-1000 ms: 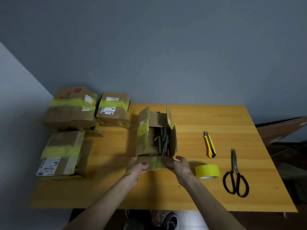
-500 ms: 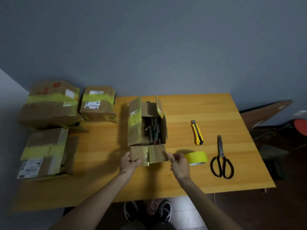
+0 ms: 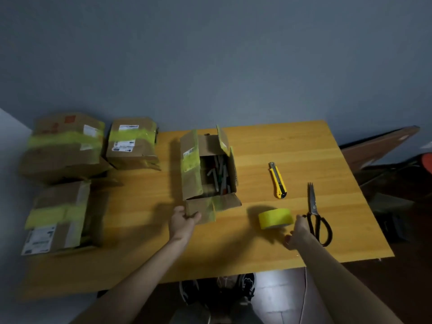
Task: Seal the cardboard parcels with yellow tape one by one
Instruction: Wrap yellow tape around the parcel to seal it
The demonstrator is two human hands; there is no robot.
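Head view: right hand point(image 3: 298, 232) has let go of the near flap point(image 3: 210, 208) of the open brown cardboard box point(image 3: 208, 174) at frame centre and moved lower right to the yellow tape roll point(image 3: 275, 218). The roll lies on the wooden table point(image 3: 304, 146) between the box and the black scissors point(image 3: 316, 213). Fingers are half-curled just beside the roll; with the motion blur I can't tell if they touch or grip it. Left hand point(image 3: 184, 222) still pinches the flap's left corner, and the flap is still folded outward. So this box isn't closed yet; tape pickup looks like the next step. Three yellow-taped parcels point(image 3: 65, 146) sit at frame left, already sealed.
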